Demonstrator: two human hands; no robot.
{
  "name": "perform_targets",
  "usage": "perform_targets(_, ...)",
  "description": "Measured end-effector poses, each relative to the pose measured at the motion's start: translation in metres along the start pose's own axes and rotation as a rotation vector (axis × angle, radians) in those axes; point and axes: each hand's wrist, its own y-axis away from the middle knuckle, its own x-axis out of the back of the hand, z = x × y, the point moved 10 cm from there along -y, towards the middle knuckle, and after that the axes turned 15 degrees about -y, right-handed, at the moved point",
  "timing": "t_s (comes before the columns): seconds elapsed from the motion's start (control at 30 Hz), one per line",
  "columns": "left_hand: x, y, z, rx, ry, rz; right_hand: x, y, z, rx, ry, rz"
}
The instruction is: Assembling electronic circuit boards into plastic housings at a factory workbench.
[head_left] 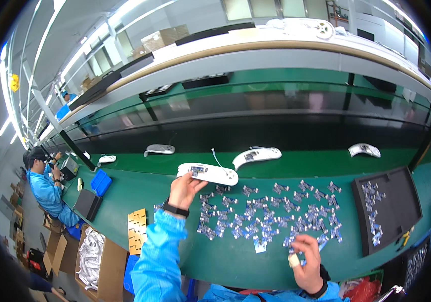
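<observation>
My left hand (186,191) reaches forward, its fingers closed at the near edge of a white curved plastic shell (218,175). In the shell, by my fingertips, sits a small blue circuit board (198,170), and a thin pale cable (216,157) rises behind it. Lower right, my right hand (307,261) hovers over the near side of the bench, fingers curled but apart from the thumb, which wears a pale finger cover (294,260). Many loose blue circuit boards (250,221) are spread just beyond it. I see nothing held in that hand.
More white shells (258,156) lie along the green belt (306,162) behind the bench. A black tray (396,201) with boards stands at right. At left are a yellow panel (137,231), a blue bin (101,182), a carton of white parts (105,256) and a seated person (49,186).
</observation>
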Motion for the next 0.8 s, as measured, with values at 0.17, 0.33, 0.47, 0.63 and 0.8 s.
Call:
perform_targets(0.17,0.049,-0.138,-0.036,0.093,0.185,0.171,0.0,-0.009,-0.012,0.011,-0.04,-0.04)
perform_targets(0.33,0.081,-0.235,-0.081,0.137,0.189,0.248,-0.006,-0.016,0.023,-0.173,-0.136,-0.073)
perform_targets(0.47,0.058,-0.232,-0.101,0.32,0.046,0.26,-0.001,-0.02,0.033,-0.162,-0.135,-0.047)
perform_targets(0.63,0.141,-0.219,-0.084,0.361,-0.335,0.294,-0.008,-0.021,0.042,-0.217,-0.147,-0.071)
perform_targets(0.8,0.246,-0.219,-0.042,0.053,-0.167,0.718,-0.012,-0.025,0.045,-0.244,-0.05,-0.128)
